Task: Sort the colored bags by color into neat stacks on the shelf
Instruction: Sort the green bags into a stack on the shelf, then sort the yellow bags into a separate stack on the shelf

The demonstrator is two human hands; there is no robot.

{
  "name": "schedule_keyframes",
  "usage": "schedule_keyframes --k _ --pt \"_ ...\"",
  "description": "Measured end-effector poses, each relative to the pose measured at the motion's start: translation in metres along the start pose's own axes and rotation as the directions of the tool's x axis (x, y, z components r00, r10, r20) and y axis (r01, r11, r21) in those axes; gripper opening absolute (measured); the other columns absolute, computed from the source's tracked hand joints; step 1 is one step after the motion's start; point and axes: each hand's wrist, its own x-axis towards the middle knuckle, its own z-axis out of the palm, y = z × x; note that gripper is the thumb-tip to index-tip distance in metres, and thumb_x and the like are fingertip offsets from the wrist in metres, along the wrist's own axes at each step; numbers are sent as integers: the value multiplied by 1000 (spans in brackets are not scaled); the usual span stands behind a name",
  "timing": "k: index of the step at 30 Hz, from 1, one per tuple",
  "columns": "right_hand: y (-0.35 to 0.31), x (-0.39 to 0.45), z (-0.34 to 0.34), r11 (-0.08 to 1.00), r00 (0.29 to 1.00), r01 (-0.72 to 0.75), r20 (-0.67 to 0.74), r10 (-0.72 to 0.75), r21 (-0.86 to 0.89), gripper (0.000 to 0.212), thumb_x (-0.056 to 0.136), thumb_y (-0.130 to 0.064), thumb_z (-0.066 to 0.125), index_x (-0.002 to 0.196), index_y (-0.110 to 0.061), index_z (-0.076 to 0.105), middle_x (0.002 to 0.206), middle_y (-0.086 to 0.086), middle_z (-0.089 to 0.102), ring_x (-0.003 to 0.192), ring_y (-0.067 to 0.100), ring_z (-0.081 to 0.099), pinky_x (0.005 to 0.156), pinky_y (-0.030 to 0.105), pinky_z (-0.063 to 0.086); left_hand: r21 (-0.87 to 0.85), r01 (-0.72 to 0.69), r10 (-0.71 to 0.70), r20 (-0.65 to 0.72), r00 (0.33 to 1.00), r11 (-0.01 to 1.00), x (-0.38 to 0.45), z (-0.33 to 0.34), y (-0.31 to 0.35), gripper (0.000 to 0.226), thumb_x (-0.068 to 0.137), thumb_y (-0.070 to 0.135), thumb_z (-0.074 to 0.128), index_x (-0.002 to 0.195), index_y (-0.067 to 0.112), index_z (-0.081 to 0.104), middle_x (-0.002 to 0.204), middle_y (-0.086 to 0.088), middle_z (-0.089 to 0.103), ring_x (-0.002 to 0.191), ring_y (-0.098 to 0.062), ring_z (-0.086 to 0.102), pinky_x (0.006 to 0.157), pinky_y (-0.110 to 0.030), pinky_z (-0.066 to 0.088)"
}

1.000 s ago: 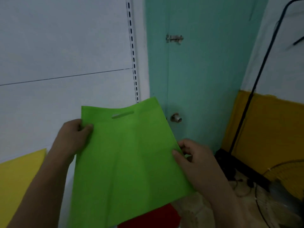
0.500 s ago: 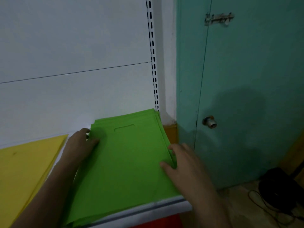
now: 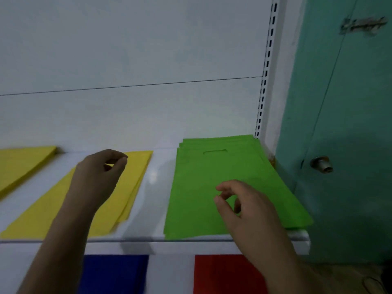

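The green bag stack (image 3: 212, 187) lies flat at the right end of the white shelf (image 3: 157, 209), handle cutout toward the back wall, edges roughly squared, right side close to the slotted upright (image 3: 265, 81). The right hand (image 3: 250, 209) hovers over the stack's front-right part, fingers (image 3: 222, 188) loosely curled w/ thumb near index, holding nothing; whether they brush the top bag is hard to tell, prob. just above it. The left hand (image 3: 99, 177) hangs over the nearer yellow bag stack (image 3: 127, 187), fingers curled toward the thumb, nothing gripped. That yellow stack sits left of the green one, a strip of bare shelf between them, its layers fanned a bit along the right edge. A second yellow stack (image 3: 21, 164) lies further left, cut off by the frame. Below the shelf lip, a blue stack (image 3: 114, 272) at left and a red stack (image 3: 224, 272) at right, both partly hidden by the forearms. To the right, a teal door (image 3: 350, 124) w/ round knob (image 3: 321, 164) and a latch (image 3: 360, 25) up top.
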Motion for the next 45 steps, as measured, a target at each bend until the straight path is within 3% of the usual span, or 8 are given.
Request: schedule_keyframes --k 5,17,24,28,35,39,43,45 --pt "-72 -25 72 994 988 50 138 -63 93 19 90 -41 58 108 -35 59 93 -20 61 79 1 56 75 25 48 -9 24 -24 -48 999 1000 -42 -86 -77 10 92 20 60 95 21 70 88 7 67 78 -2 58 64 -24 41" --pt "-252 -70 229 969 855 85 483 -191 232 12 93 -45 53 104 -43 57 92 -23 62 83 -4 58 79 19 50 2 252 -251 -103 963 968 -126 -251 -257 11 94 26 57 99 29 66 93 14 65 85 1 59 66 -17 43" --pt "-308 -26 322 957 860 96 462 -218 272 21 92 -47 53 112 -39 58 97 -21 62 83 -16 55 61 8 44 -21 331 -331 -89 939 943 -108 -289 -332 12 94 28 56 96 29 67 87 16 68 81 -3 63 72 -28 53" --pt "-326 9 375 958 892 105 402 -209 265 25 93 -45 53 114 -34 60 98 -20 62 80 -7 59 64 10 43 7 307 -304 -105 947 952 -64 -301 -376 11 95 27 55 96 30 66 89 15 68 81 -2 61 69 -24 49" --pt "-337 69 432 1000 931 10 364 -9 0 32 93 -53 48 107 -25 57 95 -11 58 90 10 58 79 30 49 8 223 -223 -27 974 975 34 -310 -431 13 94 23 57 95 27 69 91 16 69 89 0 61 72 -15 44" --pt "-336 83 444 987 929 -85 346 128 -135 42 93 -58 44 106 -23 62 103 -6 66 93 12 59 79 31 48 -15 176 -176 -3 984 984 79 -302 -458 15 94 26 57 103 27 68 101 15 67 100 -7 61 83 -28 46" --pt "-347 88 453 960 925 -174 298 236 -219 49 92 -60 44 103 -17 66 97 -4 68 88 12 61 78 31 49 154 202 -232 214 949 967 122 -279 -482 48 97 42 46 138 16 48 142 -2 50 131 -23 44 104 -35 34" --pt "-355 86 460 948 929 -197 260 262 -251 45 90 -61 46 97 -21 67 87 -8 66 81 10 60 74 31 50 306 132 -249 380 891 943 138 -262 -494 54 99 47 38 138 10 42 143 -10 45 133 -27 40 106 -36 32"
